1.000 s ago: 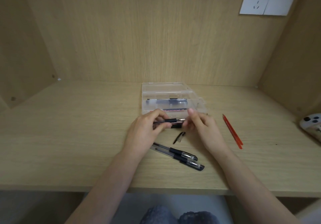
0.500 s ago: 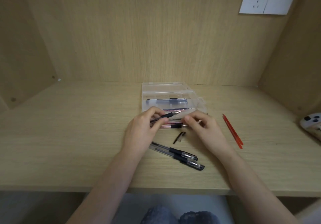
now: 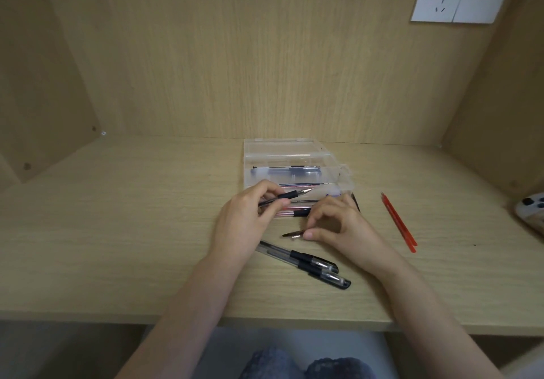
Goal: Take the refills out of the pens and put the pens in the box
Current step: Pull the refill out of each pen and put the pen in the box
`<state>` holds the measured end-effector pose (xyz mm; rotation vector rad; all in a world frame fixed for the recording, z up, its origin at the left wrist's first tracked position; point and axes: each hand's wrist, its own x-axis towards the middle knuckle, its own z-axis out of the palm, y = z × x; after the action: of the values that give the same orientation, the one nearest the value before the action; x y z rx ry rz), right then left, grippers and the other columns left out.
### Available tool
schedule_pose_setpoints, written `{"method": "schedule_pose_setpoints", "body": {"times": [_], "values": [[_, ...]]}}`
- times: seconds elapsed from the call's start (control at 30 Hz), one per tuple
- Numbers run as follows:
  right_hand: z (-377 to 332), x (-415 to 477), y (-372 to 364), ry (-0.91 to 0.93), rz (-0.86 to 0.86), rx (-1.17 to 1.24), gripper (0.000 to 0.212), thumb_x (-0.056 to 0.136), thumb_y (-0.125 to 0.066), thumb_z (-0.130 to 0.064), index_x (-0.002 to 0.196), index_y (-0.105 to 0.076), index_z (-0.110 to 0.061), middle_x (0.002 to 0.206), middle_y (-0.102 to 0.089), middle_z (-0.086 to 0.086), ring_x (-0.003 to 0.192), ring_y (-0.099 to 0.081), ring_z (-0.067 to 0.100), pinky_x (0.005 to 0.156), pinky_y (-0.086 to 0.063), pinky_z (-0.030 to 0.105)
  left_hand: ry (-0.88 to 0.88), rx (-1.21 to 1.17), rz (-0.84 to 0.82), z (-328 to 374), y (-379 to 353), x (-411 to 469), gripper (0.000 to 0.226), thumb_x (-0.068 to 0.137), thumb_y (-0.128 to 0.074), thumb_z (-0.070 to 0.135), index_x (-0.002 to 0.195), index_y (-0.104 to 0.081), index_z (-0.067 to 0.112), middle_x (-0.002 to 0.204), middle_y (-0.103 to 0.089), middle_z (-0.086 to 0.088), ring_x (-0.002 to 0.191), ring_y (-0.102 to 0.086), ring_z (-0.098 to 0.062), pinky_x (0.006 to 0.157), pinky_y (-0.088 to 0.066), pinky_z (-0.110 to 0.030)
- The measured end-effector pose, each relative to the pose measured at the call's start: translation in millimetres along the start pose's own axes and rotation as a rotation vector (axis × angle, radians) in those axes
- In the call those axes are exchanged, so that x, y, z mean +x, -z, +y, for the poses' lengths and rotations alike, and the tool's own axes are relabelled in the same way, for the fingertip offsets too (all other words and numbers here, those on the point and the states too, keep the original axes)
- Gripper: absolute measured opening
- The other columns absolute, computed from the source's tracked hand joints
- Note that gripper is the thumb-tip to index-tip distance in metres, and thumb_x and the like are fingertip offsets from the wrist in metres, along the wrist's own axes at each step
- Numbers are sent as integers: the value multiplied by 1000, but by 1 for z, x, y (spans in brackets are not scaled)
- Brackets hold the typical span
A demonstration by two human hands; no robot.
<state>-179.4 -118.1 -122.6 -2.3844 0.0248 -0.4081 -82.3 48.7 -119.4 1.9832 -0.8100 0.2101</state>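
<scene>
Watching from the head view, I am starting nearest me: two capped black gel pens point(image 3: 306, 264) are lying side by side on the bench point(image 3: 117, 231), touching along their barrels, untouched. These I am judging light, stiff and smooth; the rubber sleeve near the tip looks the surest place to pinch.

Just beyond, the right hand point(image 3: 341, 225) is curling down over a small dark tip piece point(image 3: 291, 234), thumb and forefinger nearly closed on it; whether it is actually gripped I cannot tell. It looks tiny and apt to roll.

The left hand point(image 3: 247, 216) is pinching a thin black refill point(image 3: 285, 197) mid-length, its point aimed up-right toward the box. Thin and probably a little bendy, so I am reckoning a light pinch suffices.

Beneath the fingers one pinkish pen barrel point(image 3: 294, 212) is lying against the front of the clear box point(image 3: 294, 149).

To the right, well apart, two red sticks point(image 3: 399, 222) are lying together.

Farthest, the box is holding what I am counting as two pens, though clear plastic is blurring this.
</scene>
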Motion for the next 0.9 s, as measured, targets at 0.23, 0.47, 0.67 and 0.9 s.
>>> {"method": "schedule_pose_setpoints", "body": {"times": [0.23,0.47,0.67,0.9], "values": [[-5,2,8,-97,412,287,10,84,-67,-14,85,-66,-24,80,-69,-6,72,-60,0,63,-39,9,-15,10,-5,1,2,-1,12,80,-66,38,90,-62,35,85,-64,17,83,-62,-2,77,-53,-36],[-7,1,10,-70,499,303,12,91,-58,-11,94,-66,-20,87,-66,-10,74,-56,-5,67,-40,9,-18,36,-13,2,3,-1,13,79,-68,36,91,-62,33,83,-62,17,81,-61,-1,75,-52,-30],[-9,2,6,-3,381,237,12,87,-62,-9,92,-68,-18,90,-67,-6,80,-57,-1,71,-40,9,-34,21,-55,0,0,0,15,76,-71,37,86,-60,36,80,-65,17,79,-63,-3,74,-53,-35],[-5,4,0,44,288,310,22,80,-69,-8,79,-67,-30,83,-68,-6,78,-58,0,72,-43,13,-24,16,-82,-1,-2,-1,15,72,-75,33,83,-66,29,77,-69,13,78,-65,-4,77,-52,-36]]}}
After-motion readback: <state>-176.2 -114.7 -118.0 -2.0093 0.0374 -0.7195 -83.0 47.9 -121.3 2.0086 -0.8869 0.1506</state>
